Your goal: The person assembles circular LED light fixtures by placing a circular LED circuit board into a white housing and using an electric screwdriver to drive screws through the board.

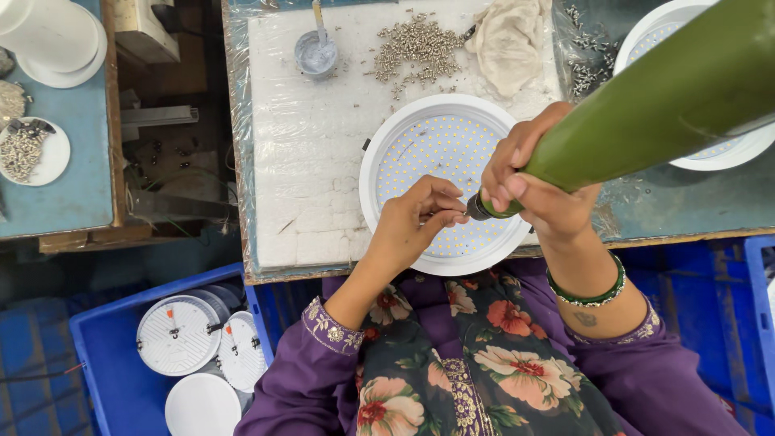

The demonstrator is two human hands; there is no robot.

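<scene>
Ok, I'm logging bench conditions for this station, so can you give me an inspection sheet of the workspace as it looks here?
Surface: white foam pad under clear plastic film on the bench.
Job's things: round white lamp panel dotted with small LEDs lies flat on the pad; green power screwdriver has its tip down on it.
Clutter: loose pile of screws, crumpled cloth, small cup, second lamp panel at right.
Hands: left hand pinches at the screwdriver tip; right hand wraps the screwdriver.
Cables: nothing seen on the pad.
Surroundings: blue crate of round lamp parts at lower left; blue side table with a dish of screws.
</scene>
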